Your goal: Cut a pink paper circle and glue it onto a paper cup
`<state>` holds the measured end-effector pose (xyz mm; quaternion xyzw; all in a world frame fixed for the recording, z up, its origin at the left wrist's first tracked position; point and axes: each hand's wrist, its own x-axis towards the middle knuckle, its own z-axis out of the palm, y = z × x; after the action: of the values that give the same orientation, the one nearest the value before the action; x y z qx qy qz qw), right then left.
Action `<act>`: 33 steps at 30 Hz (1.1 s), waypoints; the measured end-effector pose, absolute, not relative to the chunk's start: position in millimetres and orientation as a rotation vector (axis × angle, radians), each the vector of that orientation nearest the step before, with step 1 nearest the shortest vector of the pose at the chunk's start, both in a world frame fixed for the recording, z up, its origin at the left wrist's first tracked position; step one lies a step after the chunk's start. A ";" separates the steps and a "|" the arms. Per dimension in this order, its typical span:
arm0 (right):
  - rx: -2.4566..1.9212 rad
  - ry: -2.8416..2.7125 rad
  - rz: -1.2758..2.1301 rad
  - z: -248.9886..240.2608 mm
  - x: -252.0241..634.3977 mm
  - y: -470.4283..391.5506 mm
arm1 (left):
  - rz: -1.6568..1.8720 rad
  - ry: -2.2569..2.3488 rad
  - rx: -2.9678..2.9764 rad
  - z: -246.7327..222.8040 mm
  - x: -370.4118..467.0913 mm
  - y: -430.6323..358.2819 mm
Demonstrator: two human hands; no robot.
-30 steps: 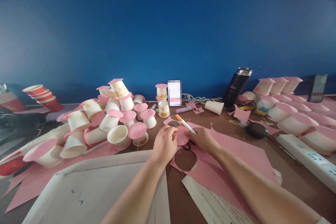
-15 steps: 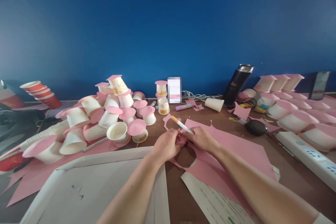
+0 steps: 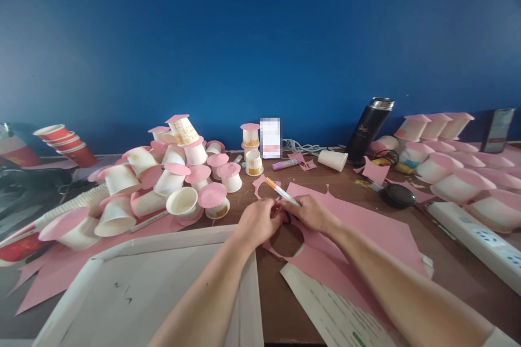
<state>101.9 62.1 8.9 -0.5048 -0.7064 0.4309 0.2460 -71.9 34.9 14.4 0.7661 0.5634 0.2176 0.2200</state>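
My two hands meet over a pink paper sheet (image 3: 358, 222) with round holes cut in it. My right hand (image 3: 311, 211) is closed around a white pen-like stick with an orange end (image 3: 283, 192), which points up and to the left. My left hand (image 3: 258, 219) has its fingers bunched together at the edge of the pink paper, touching or nearly touching the right fingertips. A small dark piece (image 3: 287, 218) shows between the hands; its kind is hidden. Below them, the brown table shows through a large round hole.
Paper cups with pink discs (image 3: 175, 173) are piled on the left, more pink-topped cups (image 3: 448, 171) on the right. A white board (image 3: 163, 293) lies in front. Around stand a black flask (image 3: 368, 130), a power strip (image 3: 480, 238), a glue stick (image 3: 285, 165) and a lying white cup (image 3: 332, 160).
My hands have barely moved; the left fingers shifted slightly upward and the stick tilted very little. The whole view has moved slightly.
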 end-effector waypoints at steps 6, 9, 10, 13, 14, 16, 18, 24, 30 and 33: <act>-1.394 -1.964 1.104 13.0 107.2 63.5 | 0.602 1.588 2.000 12.3 -75.9 42.2; -1.411 -1.962 0.921 25.5 117.0 61.9 | 0.558 1.680 2.006 9.0 -75.8 46.6; -1.439 -1.955 0.882 30.4 121.0 61.1 | 0.538 1.708 2.021 8.7 -75.6 47.1; -1.490 -1.955 0.822 43.7 132.5 59.5 | 0.501 1.824 2.100 12.9 -73.6 43.4; -1.488 -1.959 0.814 46.8 135.2 59.0 | 0.503 1.881 2.129 15.8 -72.5 40.6; -1.466 -1.966 0.806 50.7 138.0 58.0 | 0.532 1.965 2.181 22.2 -70.1 33.6; -1.422 -1.967 0.801 52.2 137.3 56.6 | 0.540 2.012 2.211 26.8 -68.5 26.9; -1.335 -1.863 0.851 55.6 131.3 53.5 | 0.391 1.898 2.213 16.8 -71.9 28.3; -1.352 -1.649 0.932 65.1 138.1 53.8 | 0.436 1.743 2.128 7.0 -80.7 49.6; -1.250 -1.627 0.952 66.0 139.9 53.8 | 0.440 1.679 2.022 9.0 -84.7 53.3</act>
<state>139.9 53.8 66.0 -0.4999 -0.6509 0.3809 0.4258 -84.7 53.3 9.0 0.7372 0.6123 0.1604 0.2364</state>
